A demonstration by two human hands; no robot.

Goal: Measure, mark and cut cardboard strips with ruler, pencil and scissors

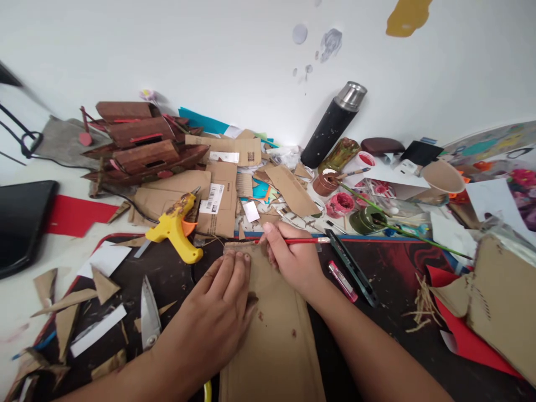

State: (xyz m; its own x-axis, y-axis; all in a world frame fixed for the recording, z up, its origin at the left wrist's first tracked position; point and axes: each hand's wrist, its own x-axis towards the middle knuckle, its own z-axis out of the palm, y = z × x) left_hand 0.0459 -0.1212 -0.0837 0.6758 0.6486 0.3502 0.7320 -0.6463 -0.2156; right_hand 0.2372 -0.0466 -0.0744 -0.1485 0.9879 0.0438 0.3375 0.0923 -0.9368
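Observation:
A long piece of brown cardboard (276, 346) lies in front of me on the dark mat, its far end torn and ragged. My left hand (221, 301) lies flat on its left edge with fingers stretched forward, touching the board. In my right hand (293, 257) is a red pencil (307, 240), held sideways over the far end, its eraser end pointing right. The pencil's tip is mostly hidden by my fingers. Right of that hand lie a dark green box cutter (352, 268) and a small pink tube (342, 281). The scissors (149, 315) rest left, partly behind my left forearm.
A yellow glue gun (176, 229) lies behind my left hand. Brown cardboard boat models (142, 139) stand at the back left. Paint jars (339, 204), a leaning black flask (333, 125) and cardboard scraps (291, 190) crowd the back. A cardboard box (502, 301) sits at right.

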